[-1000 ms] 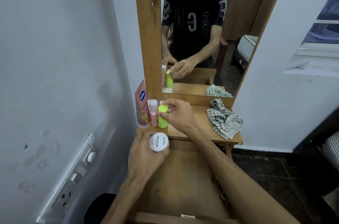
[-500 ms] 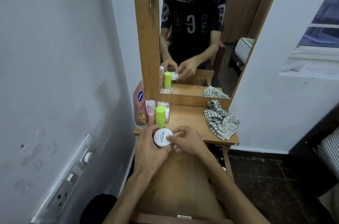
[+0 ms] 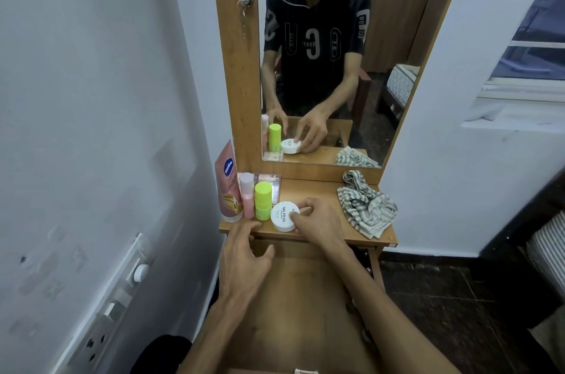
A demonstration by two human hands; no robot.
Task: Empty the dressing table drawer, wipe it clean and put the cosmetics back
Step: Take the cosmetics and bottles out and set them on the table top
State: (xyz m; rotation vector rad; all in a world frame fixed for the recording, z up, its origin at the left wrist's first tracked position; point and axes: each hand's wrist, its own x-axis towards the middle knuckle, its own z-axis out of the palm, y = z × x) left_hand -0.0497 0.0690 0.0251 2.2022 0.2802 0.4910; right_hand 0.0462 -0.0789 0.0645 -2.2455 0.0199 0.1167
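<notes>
A round white nail polish jar (image 3: 282,216) rests on the wooden dressing table top (image 3: 318,190), with my right hand (image 3: 318,217) gripping its right side. My left hand (image 3: 244,254) hovers open just below the table's front edge, holding nothing. Left of the jar stand a lime green bottle (image 3: 263,201), a pink bottle (image 3: 247,194), a pink Vaseline tube (image 3: 227,184) and a clear cosmetic box (image 3: 272,181). Below my hands the pulled-out wooden drawer (image 3: 293,306) shows a bare bottom.
A striped grey cloth (image 3: 365,207) lies crumpled on the right of the table top. The mirror (image 3: 330,52) stands behind, with a key in a lock (image 3: 245,0) on its frame. A wall with sockets (image 3: 101,321) is close on the left.
My right hand took the white jar from my left hand and carried it up onto the table top beside the green bottle. My left hand let go and dropped back, open.
</notes>
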